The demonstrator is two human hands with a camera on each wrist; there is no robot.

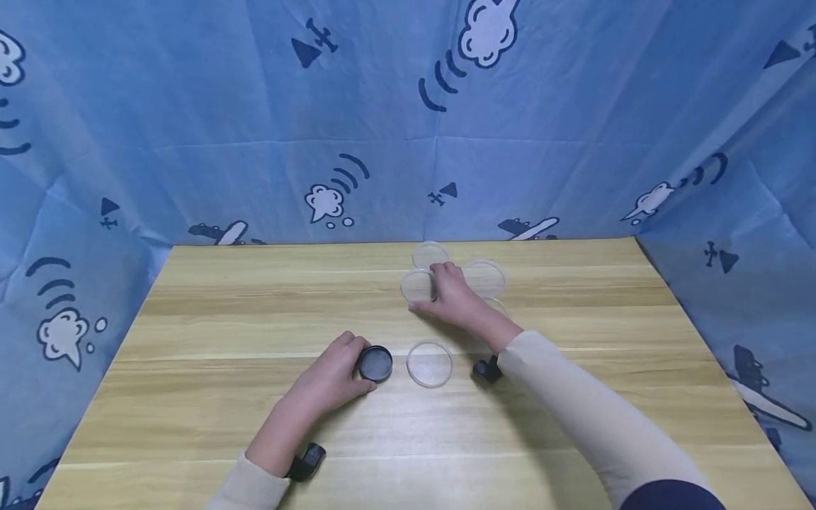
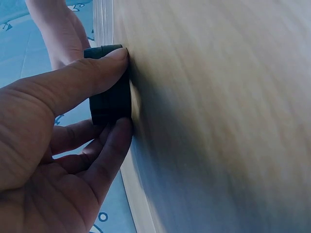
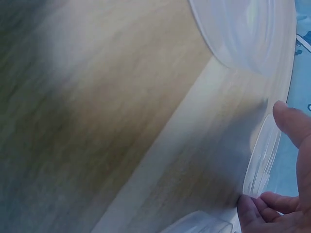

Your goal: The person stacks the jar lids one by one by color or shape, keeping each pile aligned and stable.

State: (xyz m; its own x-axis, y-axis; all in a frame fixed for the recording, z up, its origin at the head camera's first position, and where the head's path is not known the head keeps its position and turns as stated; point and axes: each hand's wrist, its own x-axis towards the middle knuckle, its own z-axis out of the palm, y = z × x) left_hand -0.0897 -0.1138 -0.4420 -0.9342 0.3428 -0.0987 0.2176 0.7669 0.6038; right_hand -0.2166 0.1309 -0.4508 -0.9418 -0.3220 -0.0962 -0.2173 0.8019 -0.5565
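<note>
My left hand (image 1: 334,372) grips a small black round dish (image 1: 375,364) from its left side. In the left wrist view, thumb and fingers pinch the rim of the black dish (image 2: 111,99), which stands at the table surface. Further back, my right hand (image 1: 454,297) spans a shallow clear round dish (image 1: 417,287). The right wrist view has the thumb at one end of this clear dish (image 3: 261,158) and the fingertips at the other. A separate clear dish (image 1: 430,364) lies between the two hands, just right of the black one.
Behind the right hand lies another clear dish (image 1: 430,255). To its right is a larger clear dish (image 1: 486,279), and one more clear dish (image 1: 499,307) is partly hidden by the wrist. A blue patterned curtain (image 1: 382,106) borders the wooden table (image 1: 255,304).
</note>
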